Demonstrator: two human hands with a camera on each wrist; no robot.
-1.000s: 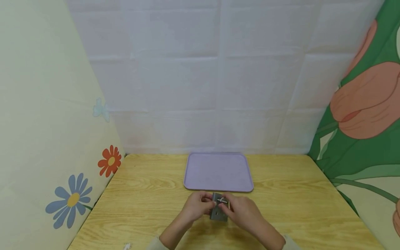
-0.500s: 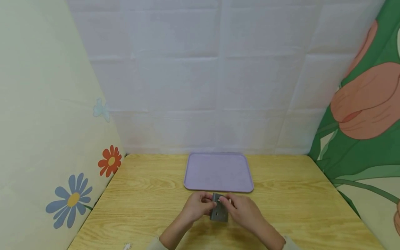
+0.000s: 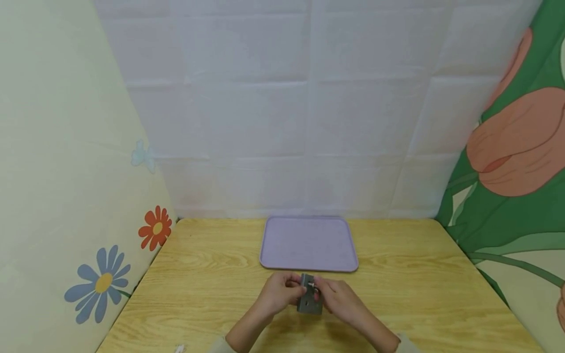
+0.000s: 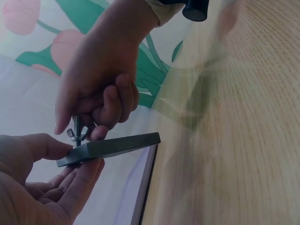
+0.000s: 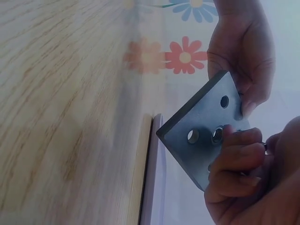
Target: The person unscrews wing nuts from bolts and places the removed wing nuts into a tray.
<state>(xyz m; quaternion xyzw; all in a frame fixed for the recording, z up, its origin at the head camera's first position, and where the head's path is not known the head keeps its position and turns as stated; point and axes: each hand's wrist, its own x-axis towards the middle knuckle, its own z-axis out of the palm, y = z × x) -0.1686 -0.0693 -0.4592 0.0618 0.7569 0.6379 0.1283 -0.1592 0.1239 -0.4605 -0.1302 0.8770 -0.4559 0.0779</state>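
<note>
In the head view my left hand [image 3: 276, 295] pinches a small grey metal plate [image 3: 310, 306] by its left edge, thumb on top and fingers beneath. Several round holes show in the plate [image 5: 204, 126] in the right wrist view. A threaded bolt [image 4: 76, 123] stands up from the plate, with a wing nut [image 4: 78, 137] low on it near the plate's face. Around the wing nut are the curled fingers and thumb of my right hand [image 3: 342, 298]; the exact contact is partly hidden. The plate is held above the table, in front of the tray.
A purple tray [image 3: 309, 242] lies at the back middle of the wooden table [image 3: 212, 289]. Near the front left edge is a small white item [image 3: 179, 348], cut off by the frame. A white sheet and flower-printed cloths border the table.
The right thumb and fingers have shifted about the wing nut, covering it half a second ago and showing part of it now. The left hand and plate have hardly moved.
</note>
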